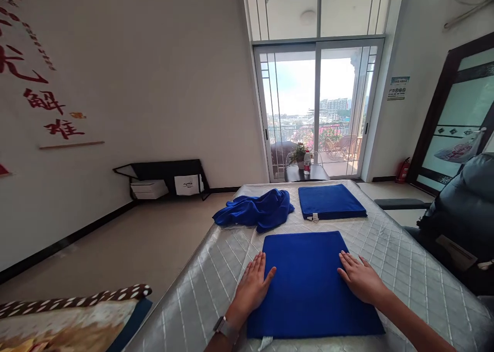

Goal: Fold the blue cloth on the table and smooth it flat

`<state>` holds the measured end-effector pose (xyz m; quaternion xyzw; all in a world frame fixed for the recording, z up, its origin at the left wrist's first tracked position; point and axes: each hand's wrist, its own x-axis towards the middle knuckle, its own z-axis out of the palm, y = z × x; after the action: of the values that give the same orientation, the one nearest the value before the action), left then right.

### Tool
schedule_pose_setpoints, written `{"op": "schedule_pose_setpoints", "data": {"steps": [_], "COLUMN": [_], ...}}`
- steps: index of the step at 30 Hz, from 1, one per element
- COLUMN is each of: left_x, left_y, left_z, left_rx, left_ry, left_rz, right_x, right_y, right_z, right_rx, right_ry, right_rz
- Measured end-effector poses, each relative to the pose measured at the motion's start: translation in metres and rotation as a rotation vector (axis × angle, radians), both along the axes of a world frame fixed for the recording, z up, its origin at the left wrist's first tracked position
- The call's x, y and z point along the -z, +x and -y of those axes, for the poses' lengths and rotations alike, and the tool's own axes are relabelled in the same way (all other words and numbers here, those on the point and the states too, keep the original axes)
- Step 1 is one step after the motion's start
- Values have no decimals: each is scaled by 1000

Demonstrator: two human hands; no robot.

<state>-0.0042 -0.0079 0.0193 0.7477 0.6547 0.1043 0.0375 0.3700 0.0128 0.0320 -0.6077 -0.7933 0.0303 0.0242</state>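
Cloth [306, 285] is touched at both sides by flattened left hand [251, 285] and right hand [362, 279], between the surface's [208, 285] side edges.

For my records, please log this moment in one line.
left hand: touches flat blue cloth, left edge | right hand: touches right edge | beyond: crumpled blue cloth, layered blue cloth

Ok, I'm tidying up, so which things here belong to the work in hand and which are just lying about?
Likely the work's: flat blue cloth, under left hand and right hand; blue stack; crumpled blue cloth; quilted surface.

Apparently lying about: bottle; potted plant; patterned blanket.
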Motion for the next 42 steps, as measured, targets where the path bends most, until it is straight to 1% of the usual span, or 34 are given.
{"op": "schedule_pose_setpoints", "data": {"steps": [3,5,7,10,12,14,20,24,26,28,32,35,37,39,40,42], "left_x": [-3,-4,-6,-6,-6,-5,-4,-12,-18,-25,-37,-37,-32,-22,-17,-9], "left_y": [1,2,2,1,1,1,0,11,28,55,132,191,221,240,244,244], "left_z": [0,1,1,2,2,1,0,0,0,-1,-10,-30,-47,-60,-65,-69], "left_rx": [-3,-7,-6,-1,1,0,-4,-48,-18,88,346,452,474,437,411,372], "left_ry": [-18,-25,-27,-25,-26,-31,-10,9,51,64,34,51,47,53,62,82], "left_rz": [10,15,16,14,9,5,26,-2,-25,-51,-70,-10,42,90,106,119], "right_x": [-18,-23,-19,-3,6,11,3,0,0,-1,1,9,19,28,31,34], "right_y": [-10,-16,-20,-19,-16,-14,-13,-13,-13,-13,-12,-9,-6,-4,-3,-2], "right_z": [-17,-30,-42,-55,-60,-61,-57,-53,-52,-52,-52,-54,-57,-61,-62,-65], "right_rx": [19,47,77,99,94,87,81,83,81,76,72,47,19,2,-3,-13], "right_ry": [3,38,41,13,10,15,10,15,19,25,40,74,113,152,166,175], "right_rz": [25,3,-29,-77,-107,-124,-144,-152,-154,-160,-175,-142,-118,-116,-118,-115]}}
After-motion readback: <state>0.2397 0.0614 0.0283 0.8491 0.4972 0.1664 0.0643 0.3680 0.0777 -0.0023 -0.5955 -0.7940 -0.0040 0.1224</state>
